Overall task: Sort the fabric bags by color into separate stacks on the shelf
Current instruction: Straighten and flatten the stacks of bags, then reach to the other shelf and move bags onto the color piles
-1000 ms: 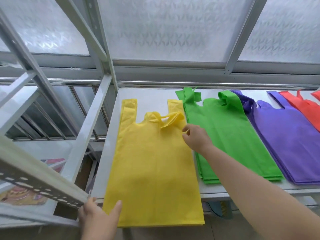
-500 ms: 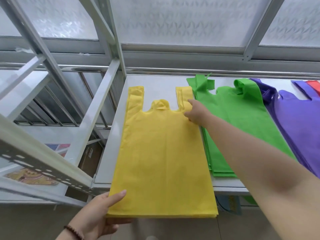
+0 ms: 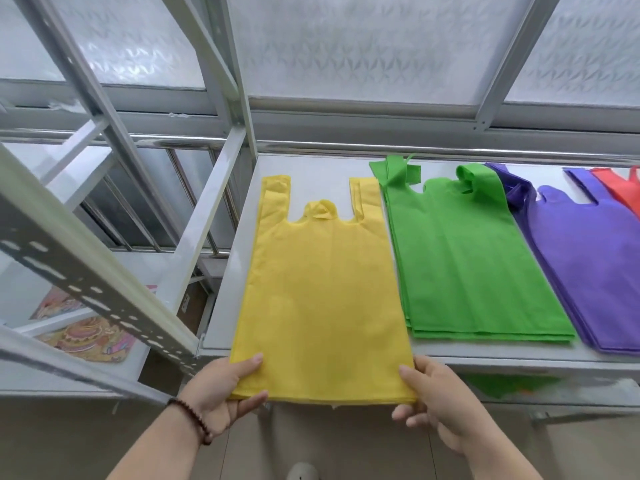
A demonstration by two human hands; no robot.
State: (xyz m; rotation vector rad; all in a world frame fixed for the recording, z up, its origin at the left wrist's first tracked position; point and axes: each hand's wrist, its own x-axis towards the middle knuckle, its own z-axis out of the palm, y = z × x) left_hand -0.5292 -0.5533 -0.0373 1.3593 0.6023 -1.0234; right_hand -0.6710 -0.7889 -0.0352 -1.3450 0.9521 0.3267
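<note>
Yellow bags (image 3: 322, 289) flat at the shelf's (image 3: 311, 168) left end, bottom edge overhanging the front edge. Left hand (image 3: 221, 393) pinching the bottom left corner, thumb on top, fingers underneath. Right hand (image 3: 436, 400) pinching the bottom right corner the same way. Green stack (image 3: 467, 265) just beside, then purple (image 3: 588, 271), with red (image 3: 620, 188) at the far right edge

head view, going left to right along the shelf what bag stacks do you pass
yellow stack → green stack → purple stack → red stack, cut off by the picture's right edge
</note>
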